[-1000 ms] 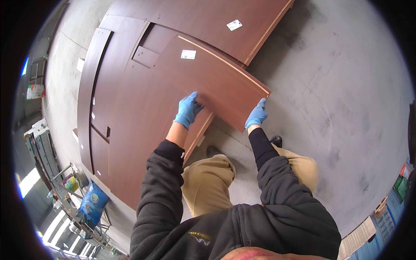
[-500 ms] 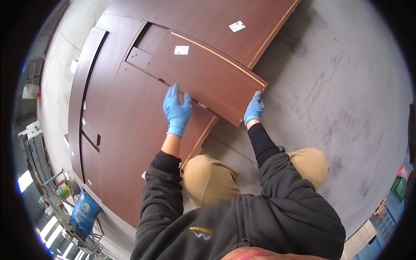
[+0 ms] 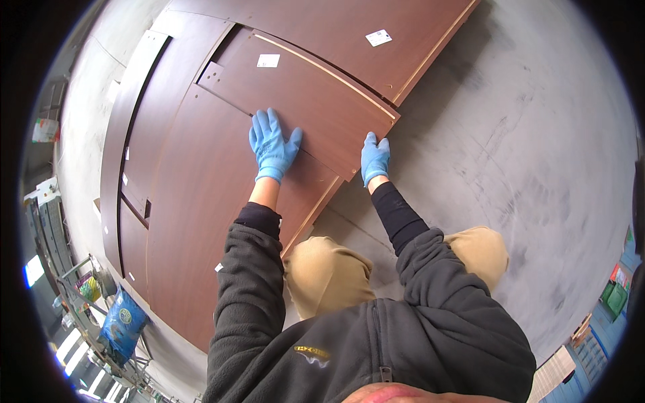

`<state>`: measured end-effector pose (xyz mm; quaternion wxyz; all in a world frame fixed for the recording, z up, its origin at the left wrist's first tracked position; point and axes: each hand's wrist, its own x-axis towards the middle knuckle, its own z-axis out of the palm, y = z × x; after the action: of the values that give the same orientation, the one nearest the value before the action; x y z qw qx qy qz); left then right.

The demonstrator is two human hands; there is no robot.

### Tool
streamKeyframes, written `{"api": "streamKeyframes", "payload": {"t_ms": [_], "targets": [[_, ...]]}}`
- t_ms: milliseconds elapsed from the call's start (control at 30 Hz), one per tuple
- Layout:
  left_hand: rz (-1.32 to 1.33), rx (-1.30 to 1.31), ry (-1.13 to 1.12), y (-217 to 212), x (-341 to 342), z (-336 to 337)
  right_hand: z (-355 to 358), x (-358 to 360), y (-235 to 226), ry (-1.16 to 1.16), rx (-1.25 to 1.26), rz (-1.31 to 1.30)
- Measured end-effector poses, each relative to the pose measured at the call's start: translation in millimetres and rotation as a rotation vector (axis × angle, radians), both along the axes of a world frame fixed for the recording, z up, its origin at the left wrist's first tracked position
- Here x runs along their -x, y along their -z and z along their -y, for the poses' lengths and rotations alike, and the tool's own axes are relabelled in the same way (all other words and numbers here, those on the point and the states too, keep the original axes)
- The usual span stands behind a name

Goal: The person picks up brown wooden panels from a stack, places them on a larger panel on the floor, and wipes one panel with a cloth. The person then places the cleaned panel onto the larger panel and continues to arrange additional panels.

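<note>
A brown wood-look panel [image 3: 316, 101] with a pale groove along one long side lies on a larger brown panel [image 3: 201, 201]. My left hand [image 3: 274, 149], in a light blue glove, is open, its fingers stretched out and palm down over the seam between the two. My right hand [image 3: 375, 160], gloved the same, grips the near right end of the grooved panel between its two corners. Some of its fingers are hidden at that edge. A white label [image 3: 268, 61] is stuck on the grooved panel.
Another wide brown panel [image 3: 322, 30] with a white label [image 3: 378, 37] lies beyond. A narrow brown board [image 3: 131, 134] is at the far left. Grey concrete floor [image 3: 510, 168] stretches to the right. A blue bag [image 3: 124, 326] hangs at a metal rack on the lower left.
The grooved panel has slid up and left, its long edge now close along the seam. My right hand moved with it, and my left hand has shifted slightly upward.
</note>
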<state>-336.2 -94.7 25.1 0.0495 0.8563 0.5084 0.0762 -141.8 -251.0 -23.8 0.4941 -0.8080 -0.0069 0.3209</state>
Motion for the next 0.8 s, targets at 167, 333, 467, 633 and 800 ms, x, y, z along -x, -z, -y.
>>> {"api": "streamKeyframes", "payload": {"t_ms": [167, 333, 467, 633, 800], "targets": [[-0.043, -0.005, 0.006, 3, 6, -11, -9, 5, -10, -0.058, 0.062, 0.059], [-0.019, -0.007, 0.029, 5, 10, -14, -14, 6, -20, -0.095, 0.113, 0.01], [-0.088, 0.005, -0.005, 8, 6, -18, -21, 3, -25, -0.118, 0.174, 0.054], [-0.022, -0.038, 0.044, 10, 4, -22, -24, 3, -28, -0.116, 0.169, 0.133], [-0.06, -0.02, 0.01, 9, 8, -19, -22, 5, -31, -0.157, 0.253, 0.117]]}}
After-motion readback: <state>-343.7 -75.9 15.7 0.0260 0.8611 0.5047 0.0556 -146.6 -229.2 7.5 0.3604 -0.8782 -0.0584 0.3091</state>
